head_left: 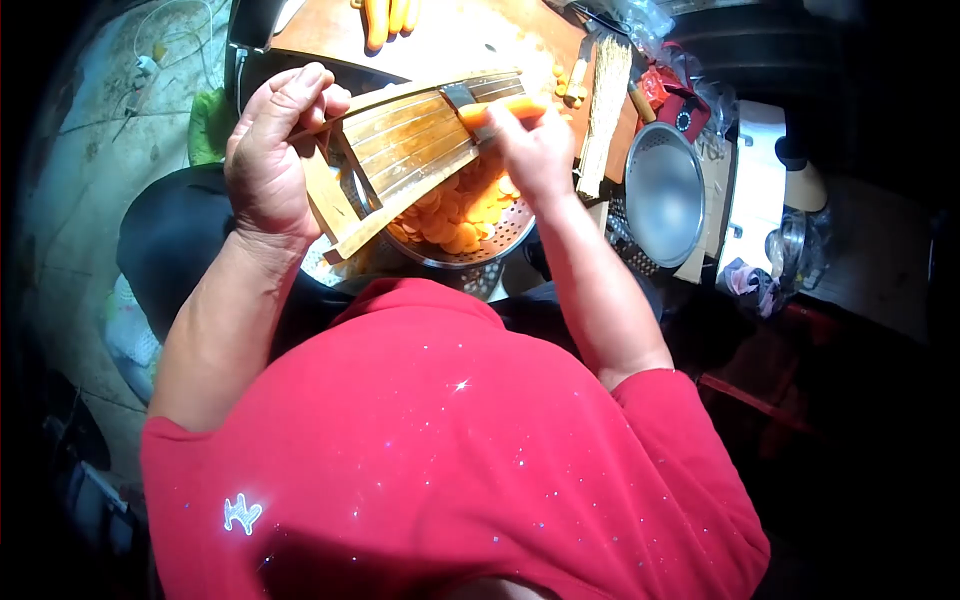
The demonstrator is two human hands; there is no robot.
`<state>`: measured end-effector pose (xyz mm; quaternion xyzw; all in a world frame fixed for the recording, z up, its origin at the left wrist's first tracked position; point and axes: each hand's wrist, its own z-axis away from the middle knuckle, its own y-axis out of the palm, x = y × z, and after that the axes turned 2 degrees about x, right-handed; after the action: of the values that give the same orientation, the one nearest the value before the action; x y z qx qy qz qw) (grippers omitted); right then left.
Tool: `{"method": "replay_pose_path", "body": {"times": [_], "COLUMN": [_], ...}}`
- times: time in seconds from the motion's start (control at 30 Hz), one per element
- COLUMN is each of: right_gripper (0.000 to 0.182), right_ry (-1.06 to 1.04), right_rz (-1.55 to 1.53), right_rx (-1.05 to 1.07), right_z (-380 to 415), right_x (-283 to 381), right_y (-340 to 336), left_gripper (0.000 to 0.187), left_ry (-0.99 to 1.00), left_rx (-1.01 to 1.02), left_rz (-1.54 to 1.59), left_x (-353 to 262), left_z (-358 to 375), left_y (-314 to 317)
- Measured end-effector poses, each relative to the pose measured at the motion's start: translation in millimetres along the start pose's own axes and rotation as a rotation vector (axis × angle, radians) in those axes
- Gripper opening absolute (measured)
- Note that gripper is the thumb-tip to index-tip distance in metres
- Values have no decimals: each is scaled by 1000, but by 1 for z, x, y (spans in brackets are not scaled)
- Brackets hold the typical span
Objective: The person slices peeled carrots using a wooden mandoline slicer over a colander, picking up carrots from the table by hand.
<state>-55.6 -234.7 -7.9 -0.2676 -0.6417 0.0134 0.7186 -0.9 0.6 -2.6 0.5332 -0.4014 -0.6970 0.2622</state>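
My left hand (277, 150) is closed around the near-left end of a wooden mandoline slicer (405, 140), which slants up to the right. In my right hand (535, 155) is a carrot (500, 108), pressed against the slicer's board beside the dark blade (458, 96). Beneath the slicer sits a perforated metal colander (515, 232) holding a heap of thin orange carrot slices (455, 212). The slicer hides part of the colander and the slices.
Whole carrots (390, 18) lie on the brown tabletop (320, 38) at the back. A straw brush (606, 110) lies at the right, near carrot bits (570, 88). Farther right are a metal bowl (665, 195), a white strip-like object (755, 190) and plastic bags (640, 22).
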Motion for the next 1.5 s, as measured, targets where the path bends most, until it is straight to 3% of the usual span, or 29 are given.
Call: {"method": "replay_pose_path", "body": {"times": [0.1, 0.13, 0.2, 0.23, 0.27, 0.33, 0.37, 0.4, 0.47, 0.53, 0.57, 0.6, 0.7, 0.77, 1.0, 1.13, 1.2, 1.3, 1.33, 1.4, 1.47, 1.5], "right_gripper": [16, 20, 19, 19, 19, 18, 16, 14, 19, 19, 20, 24, 21, 34, 26, 18, 15, 23, 21, 20, 20, 20], "right_ry": [-289, -115, 96, 155, 118, 77, 3, -65, -103, -88, 119, 106, 53, 76, 118, -42, -56, -30, -106, -233, -289, -355], "right_rz": [132, 7, 163, -68, -27, -38, 78, 106, 12, 95, 106, 41, 250, 202, 122, 186, 417, 319, 191, 256, 263, 428], "right_rx": [17, 108, 134, 45, -22, 127, 62, 142, 84, -31, 20, -52, -110, -152, -162, -123, -137, -57, 3, 43, 22, -71], "right_z": [27, 25, -5, -20, -23, -4, 2, 19, 26, 1, -7, -18, -20, -21, -17, -21, -20, -14, -5, 20, 28, 16], "right_x": [25, 27, 22, -15, -14, 12, -4, 27, 20, -16, 3, -22, -34, -39, -29, -29, -23, -19, -11, 19, 27, 15], "right_y": [19, 14, -5, -13, -8, -6, 2, 11, 19, 6, -1, -8, -11, -10, -19, -24, -24, -22, -15, 6, 13, 7], "left_gripper": [14, 14, 14, 14, 14, 14, 14, 14, 14, 15, 15, 15, 15, 15, 14, 14, 14, 14, 14, 13, 13, 13], "left_ry": [-8, -9, -2, -3, -2, -4, -6, -4, -15, 3, 8, 7, 5, 9, 12, 12, 15, 12, 11, 11, 4, 0], "left_rx": [0, 16, 17, 10, 10, -15, -20, 3, 30, 1, 15, 18, 2, -6, 10, 34, 29, 17, 16, 6, 5, 5], "left_rz": [-3, 3, -5, -11, -10, -23, -18, -5, -1, -35, -32, -32, -25, -2, -28, -17, -30, -19, -20, -13, -11, -7], "left_x": [0, 0, -1, -1, -2, -1, 0, 0, 0, 0, 0, 0, 0, 1, -1, -1, -1, -1, -1, -1, -2, -2], "left_z": [1, 0, -1, 0, 1, 0, 0, -1, 1, 2, 2, 2, 0, -2, -4, -6, -6, -6, -6, -5, -4, -4], "left_y": [-3, -2, 0, 0, 0, 0, -1, -2, -2, 0, -1, -1, -2, -2, -3, -3, -3, -2, -2, -1, 0, 0]}}
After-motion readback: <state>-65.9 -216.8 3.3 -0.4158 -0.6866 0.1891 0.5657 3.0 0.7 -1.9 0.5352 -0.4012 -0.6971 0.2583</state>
